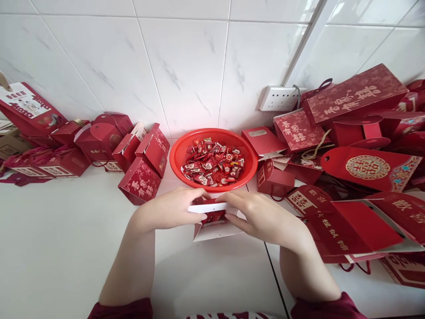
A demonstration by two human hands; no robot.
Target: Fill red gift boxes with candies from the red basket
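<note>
Between my two hands is a small paper gift box (pixel 217 232), its top open, with red-wrapped candies (pixel 214 217) inside. My left hand (pixel 177 207) pinches the left end of the box's white-edged upper flap, thumb below and fingers above. From the other side my right hand (pixel 255 215) holds the flap's right end the same way. Just behind the box stands a red plastic basket (pixel 179 170), heaped with wrapped candies (pixel 215 164). The lower front of the box rests on or close above the white table; I cannot tell which.
Red gift boxes (pixel 141 181) stand to the left of the basket, with more boxes (pixel 102 137) farther left. At right lies a pile of boxes (pixel 355 95) and flat red cartons (pixel 368 168). A power socket (pixel 279 98) is on the tiled wall (pixel 186 66) behind the white table (pixel 66 235).
</note>
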